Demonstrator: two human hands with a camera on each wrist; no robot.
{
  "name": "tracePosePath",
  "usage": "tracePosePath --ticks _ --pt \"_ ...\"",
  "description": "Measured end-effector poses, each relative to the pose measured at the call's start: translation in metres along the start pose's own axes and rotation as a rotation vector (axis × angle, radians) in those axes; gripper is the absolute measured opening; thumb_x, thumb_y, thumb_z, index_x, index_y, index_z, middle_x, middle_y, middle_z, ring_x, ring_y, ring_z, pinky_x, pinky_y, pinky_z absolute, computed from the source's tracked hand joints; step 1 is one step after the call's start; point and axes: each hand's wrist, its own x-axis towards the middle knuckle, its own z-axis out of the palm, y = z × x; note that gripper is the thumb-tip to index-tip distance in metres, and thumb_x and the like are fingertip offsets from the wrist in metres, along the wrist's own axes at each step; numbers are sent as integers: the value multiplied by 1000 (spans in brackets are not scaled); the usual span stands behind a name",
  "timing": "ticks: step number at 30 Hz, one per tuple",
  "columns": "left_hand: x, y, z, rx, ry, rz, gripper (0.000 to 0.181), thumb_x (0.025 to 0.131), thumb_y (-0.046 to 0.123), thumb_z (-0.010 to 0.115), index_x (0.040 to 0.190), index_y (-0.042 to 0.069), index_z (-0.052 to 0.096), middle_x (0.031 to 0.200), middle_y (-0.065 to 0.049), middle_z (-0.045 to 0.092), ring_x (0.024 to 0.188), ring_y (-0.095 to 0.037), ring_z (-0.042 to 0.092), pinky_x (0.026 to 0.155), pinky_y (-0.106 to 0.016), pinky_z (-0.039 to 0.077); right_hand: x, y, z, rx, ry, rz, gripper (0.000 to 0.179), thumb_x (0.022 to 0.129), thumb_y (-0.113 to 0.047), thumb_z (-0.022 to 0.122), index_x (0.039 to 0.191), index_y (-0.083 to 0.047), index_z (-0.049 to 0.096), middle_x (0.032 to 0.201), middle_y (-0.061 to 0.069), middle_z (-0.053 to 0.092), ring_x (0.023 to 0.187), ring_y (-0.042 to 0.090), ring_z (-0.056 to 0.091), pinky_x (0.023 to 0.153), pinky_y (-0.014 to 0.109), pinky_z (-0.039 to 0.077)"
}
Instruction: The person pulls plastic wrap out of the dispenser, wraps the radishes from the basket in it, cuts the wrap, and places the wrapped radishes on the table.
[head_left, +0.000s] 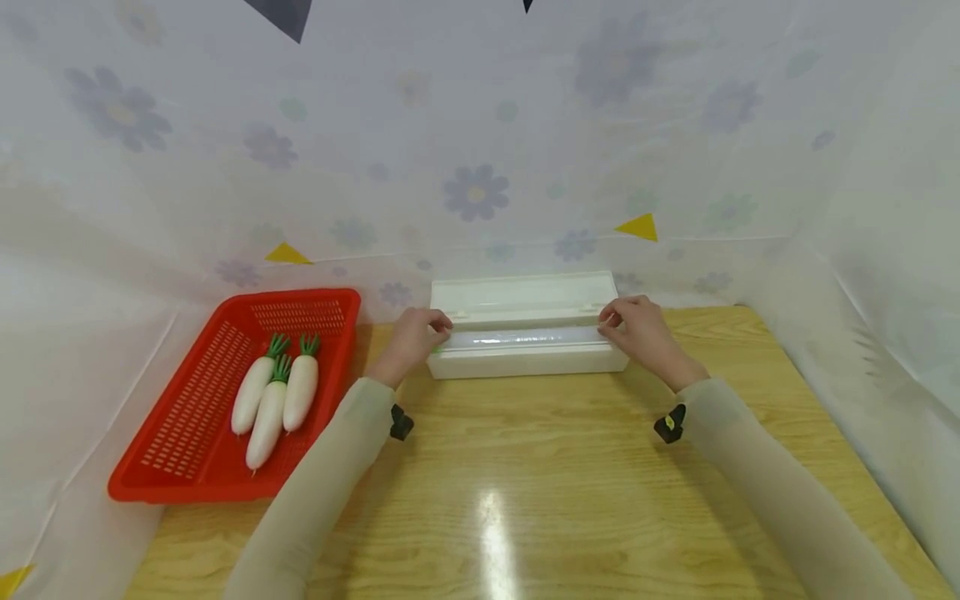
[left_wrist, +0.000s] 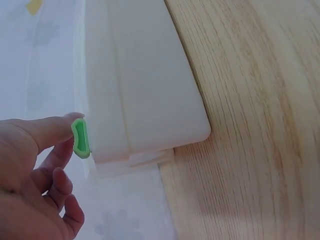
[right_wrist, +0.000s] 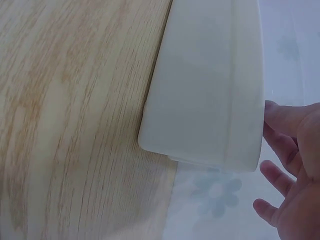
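Observation:
A long white cling film dispenser (head_left: 528,363) stands on the table in the head view, its lid (head_left: 521,293) raised at the back. Inside lies a shiny roll of cling film (head_left: 525,337). At its left end, my left hand (head_left: 411,343) pinches the film's edge between thumb and fingers. My right hand (head_left: 647,335) pinches the film at the opposite end. The left wrist view has a small green slider (left_wrist: 81,139) on the dispenser's rim, close to the thumb. In the right wrist view, the fingertips are at the rim, partly hidden behind the white wall (right_wrist: 200,95).
A red plastic basket (head_left: 168,487) sits left of my left arm, holding three white radishes (head_left: 270,417) with green tops. The wooden table (head_left: 570,475) extends in front of the dispenser. A flower-patterned sheet (head_left: 480,125) hangs behind, with similar sheeting at both sides.

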Motion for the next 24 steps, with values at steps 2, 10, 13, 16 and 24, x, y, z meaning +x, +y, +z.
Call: tracePosePath --ticks 2,10,13,16,24 --pt "-2 0 -1 3 12 -27 16 101 12 69 113 4 76 110 -12 72 105 -31 62 99 -45 52 -1 0 -1 30 15 13 17 100 -11 71 112 0 72 100 19 71 124 46 46 106 65 35" --pt "-7 -7 -3 -87 45 -106 16 100 21 72 109 11 80 108 -5 73 96 -27 59 86 -40 53 -3 8 -4 196 17 65 16 100 -18 72 104 -5 79 108 17 73 118 41 55 106 60 39" --pt "-8 -9 -2 -134 56 -125 16 101 22 71 110 11 80 106 -5 74 93 -27 60 83 -39 54 -3 10 -5 245 10 110 22 101 -24 71 108 -5 79 116 18 72 114 38 60 100 58 45" --pt "-9 -10 -1 -161 84 -133 16 101 22 71 111 11 79 106 -5 74 92 -26 60 83 -38 54 -4 10 -7 255 1 164 28 102 -30 70 112 -5 78 121 18 70 112 37 60 94 55 48" --pt "-10 -9 -3 -233 172 -127 18 102 19 69 115 11 78 114 -8 74 100 -28 62 94 -43 56 -1 9 -14 404 -20 321 45 100 -46 69 122 -8 76 133 16 67 127 38 55 101 54 46"
